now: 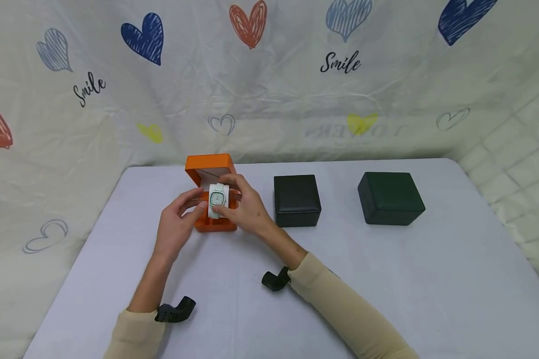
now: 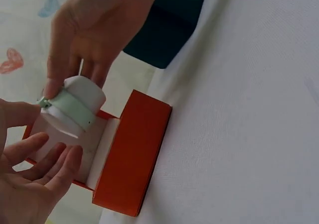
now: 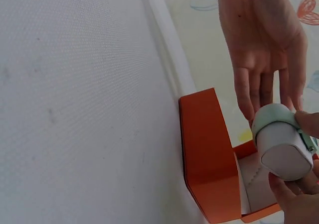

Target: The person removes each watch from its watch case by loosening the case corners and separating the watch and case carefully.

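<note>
A pale mint watch (image 1: 217,198) is wrapped round a white watch cushion (image 3: 286,161). My right hand (image 1: 247,207) grips the cushion with the watch from the right, thumb near the watch face and fingers round the other side. Behind and below it stands an orange watch box (image 1: 215,228), its lid raised and its lining pale. My left hand (image 1: 177,219) is at the cushion's left side with fingers loosely bent, the tips right by the cushion. In the left wrist view those fingers (image 2: 37,142) are spread below the cushion and do not close round it.
A black box (image 1: 298,199) with its lid down stands to the right of the orange one. Farther right is a dark green box (image 1: 392,198), also closed. All are on a white-covered table (image 1: 431,289), with a heart-printed curtain (image 1: 278,99) behind its far edge.
</note>
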Demonstrator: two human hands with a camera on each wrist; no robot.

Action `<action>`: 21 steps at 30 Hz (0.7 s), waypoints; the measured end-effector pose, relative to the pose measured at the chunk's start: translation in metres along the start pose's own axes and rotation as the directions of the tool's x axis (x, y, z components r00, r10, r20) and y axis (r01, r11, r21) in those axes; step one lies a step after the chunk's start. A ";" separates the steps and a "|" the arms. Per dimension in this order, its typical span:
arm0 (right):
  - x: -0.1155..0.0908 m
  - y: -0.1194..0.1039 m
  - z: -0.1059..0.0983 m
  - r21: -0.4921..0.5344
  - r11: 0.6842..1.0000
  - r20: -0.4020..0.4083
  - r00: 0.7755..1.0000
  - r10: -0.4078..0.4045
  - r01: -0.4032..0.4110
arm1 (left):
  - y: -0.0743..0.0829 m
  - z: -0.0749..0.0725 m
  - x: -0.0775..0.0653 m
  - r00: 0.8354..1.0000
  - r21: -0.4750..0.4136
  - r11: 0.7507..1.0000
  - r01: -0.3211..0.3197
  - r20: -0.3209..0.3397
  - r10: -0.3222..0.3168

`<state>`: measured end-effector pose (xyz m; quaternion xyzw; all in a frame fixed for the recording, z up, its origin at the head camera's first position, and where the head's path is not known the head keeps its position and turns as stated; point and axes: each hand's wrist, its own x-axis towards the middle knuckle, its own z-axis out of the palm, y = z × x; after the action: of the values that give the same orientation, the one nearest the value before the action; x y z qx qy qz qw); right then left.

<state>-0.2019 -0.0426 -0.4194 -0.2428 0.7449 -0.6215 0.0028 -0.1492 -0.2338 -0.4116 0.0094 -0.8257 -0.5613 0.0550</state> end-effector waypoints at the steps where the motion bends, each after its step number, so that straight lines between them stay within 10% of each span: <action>1: 0.000 0.000 0.000 0.015 1.000 0.001 1.000 -0.001 0.001 | 0.000 0.000 0.001 1.000 -0.010 1.000 0.009 0.028 -0.009; 21: -0.006 -0.002 -0.013 0.048 0.999 0.079 0.997 0.006 -0.010 | 0.006 -0.002 0.007 0.988 -0.141 0.988 0.062 0.152 -0.040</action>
<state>-0.2001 -0.0290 -0.4162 -0.2641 0.7300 -0.6291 0.0404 -0.1561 -0.2340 -0.4048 -0.0154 -0.7839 -0.6204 -0.0206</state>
